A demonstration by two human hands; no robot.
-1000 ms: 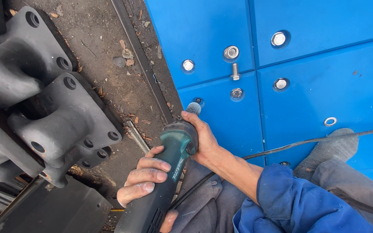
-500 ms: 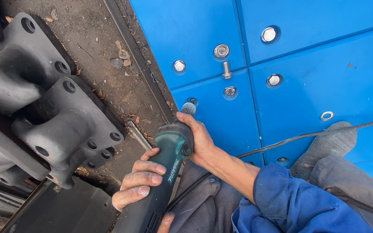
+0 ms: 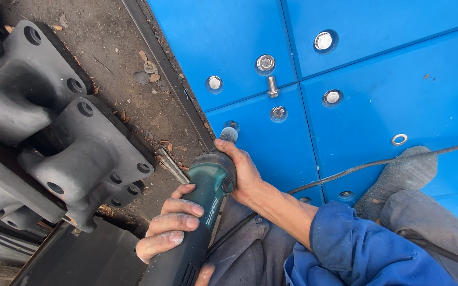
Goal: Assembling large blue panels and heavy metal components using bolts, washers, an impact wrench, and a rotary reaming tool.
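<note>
Both my hands hold a teal and black power wrench [image 3: 202, 206]. My left hand [image 3: 168, 225] wraps the rear body of the tool. My right hand [image 3: 242, 169] grips its head. The silver socket [image 3: 229, 133] at the tip sits on a bolt hole near the edge of a blue panel [image 3: 250, 32]. Bolts sit recessed in the panels, such as one [image 3: 214, 82] to the left and one [image 3: 279, 113] to the right of the socket. A loose bolt [image 3: 272, 87] lies on the panel beside a washer-fitted bolt [image 3: 265, 63].
Heavy black cast brackets [image 3: 54, 132] with bolt holes lie on dirty ground at left. A black cable [image 3: 377, 161] runs across the blue panels. A loose washer [image 3: 399, 140] lies at right. My grey-socked foot [image 3: 398, 177] and blue sleeve [image 3: 356, 249] fill the lower right.
The view has shifted slightly; the tool and both hands stay on the same bolt hole with the same grip.
</note>
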